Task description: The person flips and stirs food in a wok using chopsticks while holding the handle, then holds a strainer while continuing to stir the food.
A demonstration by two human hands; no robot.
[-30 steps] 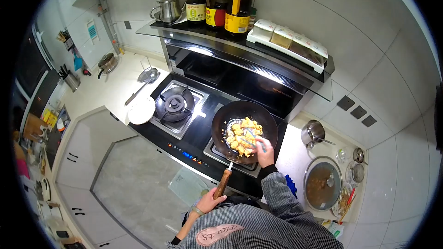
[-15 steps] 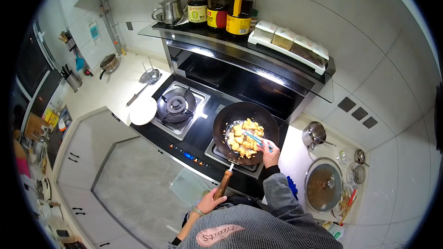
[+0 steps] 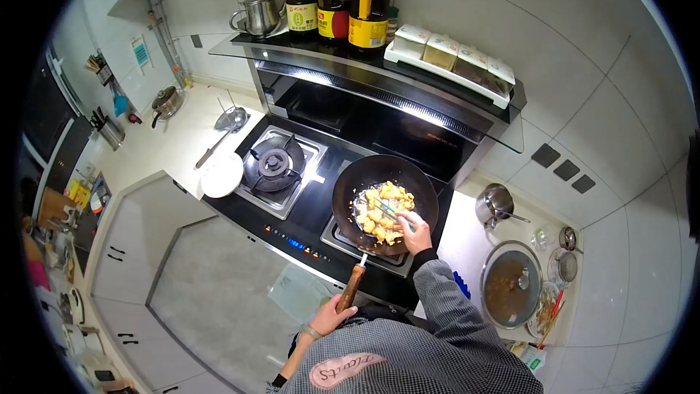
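A dark wok (image 3: 386, 166) sits on the right burner, tilted view from above, with golden-yellow chunks of food (image 3: 382, 228) gathered in its middle. My left hand (image 3: 330, 316) is closed around the wok's wooden handle (image 3: 351, 288) at the front edge of the stove. Over the wok's right side, my right hand (image 3: 415, 234) grips blue chopsticks (image 3: 386, 210), their tips down among the chunks. Part of the right rim is hidden behind that hand.
An unlit burner (image 3: 274, 163) and a white plate (image 3: 222, 176) lie to the left, with a ladle (image 3: 226, 131) behind. Bottles (image 3: 368, 18) and a seasoning box (image 3: 452, 62) line the hood ledge. A lidded pan (image 3: 512, 284) and a small pot (image 3: 495, 203) stand on the right counter.
My right hand has shifted a little left over the wok, carrying the chopstick tips further left through the food. My left hand keeps its hold on the handle.
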